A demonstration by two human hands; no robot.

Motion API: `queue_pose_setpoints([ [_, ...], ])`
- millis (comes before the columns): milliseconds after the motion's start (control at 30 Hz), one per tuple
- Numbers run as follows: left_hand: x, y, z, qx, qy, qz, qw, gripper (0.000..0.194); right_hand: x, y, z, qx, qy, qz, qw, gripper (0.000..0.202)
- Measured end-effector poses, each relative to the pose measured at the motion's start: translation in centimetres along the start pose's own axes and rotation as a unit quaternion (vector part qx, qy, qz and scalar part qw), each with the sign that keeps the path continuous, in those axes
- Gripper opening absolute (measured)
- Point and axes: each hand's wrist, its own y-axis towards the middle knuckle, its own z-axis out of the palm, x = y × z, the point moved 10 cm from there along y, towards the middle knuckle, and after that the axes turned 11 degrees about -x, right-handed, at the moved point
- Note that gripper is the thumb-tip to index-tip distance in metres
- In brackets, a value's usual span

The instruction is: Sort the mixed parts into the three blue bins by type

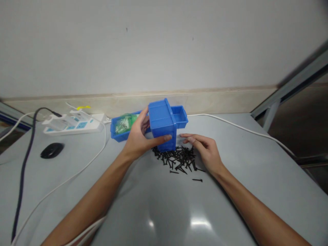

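My left hand (140, 137) is closed around a blue plastic bin (162, 119), thumb on the near side and fingers behind. The bin is tipped over, its base turned up and its opening hidden from me. Just below and beside it lies a loose pile of black screws (182, 156) on the table. To the right of the bin, my right hand (206, 150) hovers at the edge of the pile with its fingers stretched toward the bin. Those fingers are apart, and I see nothing held in them.
Behind the bin, a long blue tray (118, 136) holds green-and-clear bags (125, 124) on its left. A white power strip (88, 127) with plugs, a black mouse (52, 150) and cables are at the left. A white cable (241, 128) runs along the right; the wall (164, 48) stands behind.
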Motion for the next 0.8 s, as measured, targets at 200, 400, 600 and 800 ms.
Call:
queue_pose_setpoints([
  [200,-0.2,-0.1,1.6,0.017,0.016,0.003,1.0,0.111,-1.1,0.2,-0.4,-0.054,-0.081,0.027,0.995,0.04],
  [400,-1.4,0.0,2.7,0.016,0.072,0.048,0.996,0.111,-0.7,0.0,0.2,-0.035,-0.121,0.01,0.992,0.05],
  [600,-3.7,0.2,4.2,0.03,0.119,0.082,0.989,0.113,0.2,-0.2,1.2,-0.003,-0.151,-0.035,0.988,0.044],
  [800,-4.9,0.6,4.4,0.013,0.065,0.108,0.992,0.104,-0.3,0.0,0.9,-0.003,-0.118,-0.031,0.993,0.039],
])
